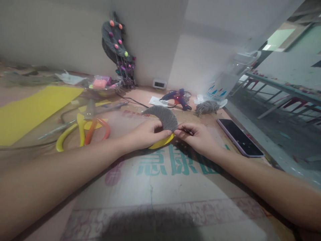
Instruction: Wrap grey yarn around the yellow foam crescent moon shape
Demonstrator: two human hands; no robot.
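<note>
A crescent moon shape [165, 117], its upper part wrapped in grey yarn and its lower part bare yellow, is held just above the cardboard in the middle of the view. My left hand [147, 134] grips its inner and lower side, with the thumb pressed on the front. Beside its lower right edge, my right hand [195, 135] pinches a strand of dark grey yarn, fingers closed together against the crescent. A ball of grey yarn [207, 108] lies behind my right hand.
Scissors with orange handles [104, 129], yellow-handled pliers [81, 130] and yellow sheet [32, 110] lie left. Behind are a glue gun [177, 98], a small digital display [159, 84] and a decorated crescent [112, 42]. A phone [239, 137] and clear bottle [223, 80] stand right.
</note>
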